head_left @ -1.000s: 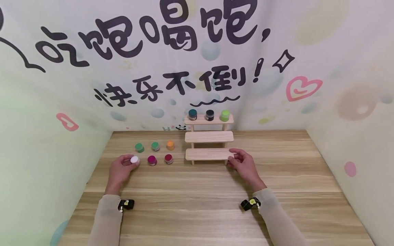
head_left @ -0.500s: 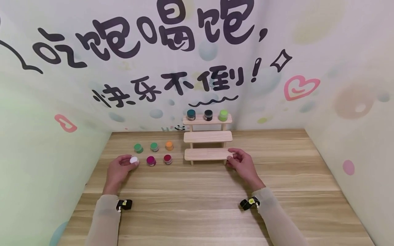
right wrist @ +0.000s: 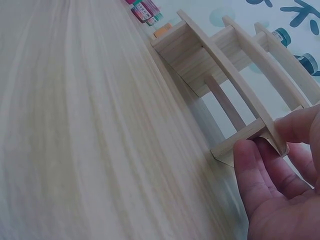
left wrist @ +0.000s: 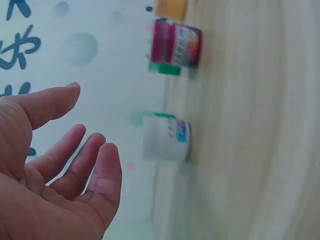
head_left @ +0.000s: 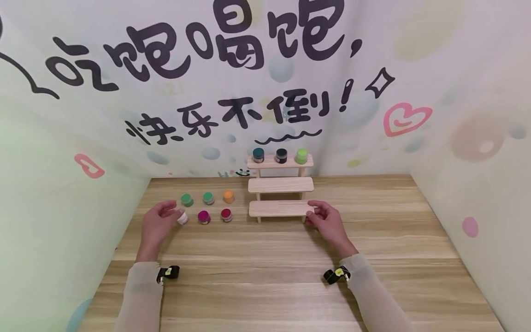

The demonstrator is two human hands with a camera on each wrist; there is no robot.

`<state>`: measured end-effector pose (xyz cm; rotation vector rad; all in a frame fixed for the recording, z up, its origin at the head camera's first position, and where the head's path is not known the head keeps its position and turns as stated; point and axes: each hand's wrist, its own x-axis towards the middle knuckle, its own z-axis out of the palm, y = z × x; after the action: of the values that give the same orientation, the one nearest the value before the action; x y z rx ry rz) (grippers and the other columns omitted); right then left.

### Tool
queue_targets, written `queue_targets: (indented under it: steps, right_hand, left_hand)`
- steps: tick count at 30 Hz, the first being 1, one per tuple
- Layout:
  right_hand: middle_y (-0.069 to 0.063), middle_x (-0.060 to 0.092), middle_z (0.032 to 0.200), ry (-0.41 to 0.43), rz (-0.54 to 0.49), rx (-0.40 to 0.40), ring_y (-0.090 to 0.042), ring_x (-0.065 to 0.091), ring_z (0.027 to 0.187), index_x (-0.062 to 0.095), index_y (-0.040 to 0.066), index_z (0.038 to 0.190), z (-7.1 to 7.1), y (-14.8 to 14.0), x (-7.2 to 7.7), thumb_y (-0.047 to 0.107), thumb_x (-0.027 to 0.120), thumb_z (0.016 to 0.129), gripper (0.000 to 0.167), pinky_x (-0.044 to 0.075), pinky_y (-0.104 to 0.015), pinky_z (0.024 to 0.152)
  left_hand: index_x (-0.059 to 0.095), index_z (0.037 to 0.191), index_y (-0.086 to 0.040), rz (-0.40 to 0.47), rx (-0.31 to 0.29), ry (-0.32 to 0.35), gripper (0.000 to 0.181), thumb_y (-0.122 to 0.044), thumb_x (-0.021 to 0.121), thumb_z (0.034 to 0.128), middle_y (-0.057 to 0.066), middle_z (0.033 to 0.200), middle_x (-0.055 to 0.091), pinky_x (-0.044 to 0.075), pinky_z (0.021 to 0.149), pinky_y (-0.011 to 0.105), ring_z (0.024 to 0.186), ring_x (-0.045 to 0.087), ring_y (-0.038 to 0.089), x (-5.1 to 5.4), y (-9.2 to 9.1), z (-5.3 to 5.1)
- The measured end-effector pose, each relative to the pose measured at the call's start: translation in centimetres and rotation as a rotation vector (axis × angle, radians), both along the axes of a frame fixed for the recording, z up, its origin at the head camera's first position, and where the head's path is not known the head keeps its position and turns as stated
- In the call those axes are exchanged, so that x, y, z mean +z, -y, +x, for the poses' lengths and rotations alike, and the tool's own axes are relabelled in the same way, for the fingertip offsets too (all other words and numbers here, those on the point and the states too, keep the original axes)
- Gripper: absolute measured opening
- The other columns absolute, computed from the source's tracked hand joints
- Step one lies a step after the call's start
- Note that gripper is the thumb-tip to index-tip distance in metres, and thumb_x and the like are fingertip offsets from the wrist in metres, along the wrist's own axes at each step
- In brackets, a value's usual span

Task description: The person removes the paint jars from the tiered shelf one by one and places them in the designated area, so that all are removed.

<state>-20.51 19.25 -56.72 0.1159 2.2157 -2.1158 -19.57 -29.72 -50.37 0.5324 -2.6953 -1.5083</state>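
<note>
My left hand [head_left: 159, 226] hovers just beside and above a small white paint jar [left wrist: 166, 138]. In the left wrist view its thumb and fingers are spread, with a gap between them and the jar. My right hand [head_left: 329, 226] pinches the right end of the lowest board on a three-tier wooden shelf [head_left: 282, 208], thumb on one face and fingers beneath. A magenta jar [head_left: 203, 217] and a dark red jar [head_left: 226, 215] stand in line with the white one. Behind them are two green jars, one of them a green jar [head_left: 187, 199], and an orange jar [head_left: 228, 197].
On the shelf's top board stand a teal jar [head_left: 258, 155], a black jar [head_left: 281, 156] and a light green jar [head_left: 301, 156]. The wooden tabletop [head_left: 249, 276] meets a printed backdrop [head_left: 199, 152] behind the shelf and at both sides.
My left hand has let go of the white jar and risen slightly off it, leaving the jar standing on the table. The right hand keeps its grip on the shelf.
</note>
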Motion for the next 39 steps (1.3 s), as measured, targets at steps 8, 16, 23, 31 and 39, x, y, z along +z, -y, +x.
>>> queue_targets:
  steps: [8,16,23,31,39]
  right_hand:
    - [-0.008,0.062,0.098,-0.001,-0.009,-0.008,-0.018,0.076,0.085,0.062,0.000,0.138,-0.2,-0.1,-0.4,0.005,0.070,0.101,0.038,0.066,-0.032,0.080]
    - [-0.008,0.062,0.098,-0.002,0.000,-0.001,-0.018,0.076,0.086,0.063,0.001,0.138,-0.2,-0.2,-0.4,0.006,0.070,0.101,0.038,0.066,-0.032,0.079]
    - [-0.007,0.068,0.098,-0.007,-0.013,0.011,-0.016,0.076,0.086,0.061,0.000,0.138,-0.2,-0.1,-0.2,0.005,0.069,0.102,0.038,0.066,-0.031,0.079]
    - [-0.007,0.070,0.099,-0.004,-0.009,0.006,-0.020,0.076,0.087,0.062,0.000,0.137,-0.2,0.1,-0.2,0.006,0.070,0.101,0.037,0.066,-0.033,0.080]
    - [-0.013,0.070,0.100,-0.027,-0.002,0.003,-0.020,0.076,0.086,0.063,-0.001,0.136,-0.1,-0.1,-0.2,0.005,0.070,0.101,0.036,0.066,-0.033,0.079]
  left_hand:
    - [0.061,0.146,-0.010,0.051,-0.008,-0.074,0.056,-0.042,0.073,0.1004,0.012,0.142,0.066,0.051,0.084,0.010,0.119,0.063,0.013,1.3,-2.0,-0.4]
    - [0.062,0.143,-0.009,0.101,-0.024,-0.106,0.045,-0.029,0.071,0.1029,0.011,0.142,0.067,0.051,0.086,0.011,0.120,0.065,0.016,2.2,-4.6,-1.5]
    - [0.063,0.143,-0.010,0.140,-0.082,-0.132,0.044,-0.029,0.070,0.1036,0.011,0.146,0.065,0.051,0.098,0.019,0.130,0.062,0.025,2.9,-6.6,-2.2]
    - [0.065,0.141,-0.013,0.175,-0.093,-0.134,0.043,-0.031,0.073,0.1020,0.009,0.144,0.066,0.052,0.104,0.032,0.127,0.062,0.023,3.8,-8.5,-3.1]
    - [0.067,0.137,-0.012,0.199,-0.136,-0.185,0.041,-0.029,0.075,0.1004,0.009,0.138,0.069,0.053,0.102,0.032,0.125,0.065,0.024,4.8,-10.6,-4.2]
